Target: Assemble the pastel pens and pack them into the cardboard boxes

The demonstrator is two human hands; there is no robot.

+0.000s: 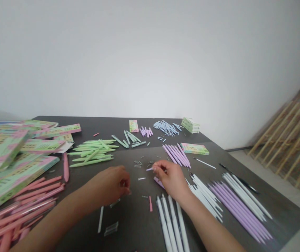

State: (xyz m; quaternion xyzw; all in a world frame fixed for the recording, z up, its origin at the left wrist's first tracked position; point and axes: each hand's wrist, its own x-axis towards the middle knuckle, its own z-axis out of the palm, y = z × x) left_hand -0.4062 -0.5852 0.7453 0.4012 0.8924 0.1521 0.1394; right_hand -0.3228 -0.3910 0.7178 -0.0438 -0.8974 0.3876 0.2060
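Observation:
My right hand (169,176) pinches a small purple pen part (149,169) between thumb and fingertips. A larger purple pen piece (158,182) shows just below that hand, partly hidden by it. My left hand (113,182) hovers over the dark table with its fingers curled in toward the thumb; what they hold, if anything, is hidden. Between the hands lie small metal springs (138,163) and a short clear tube (141,179). Closer to me are a small pink pen part (150,203), a white stick (100,219) and clear plastic pieces (111,229).
Pink pen barrels (34,199) and printed boxes (10,164) crowd the left. Green pens (94,152) lie beyond my left hand, blue parts (167,127) farther back. On the right are purple barrels (240,210), white refills (205,196) and a black pen (239,178). White barrels (172,224) lie in front.

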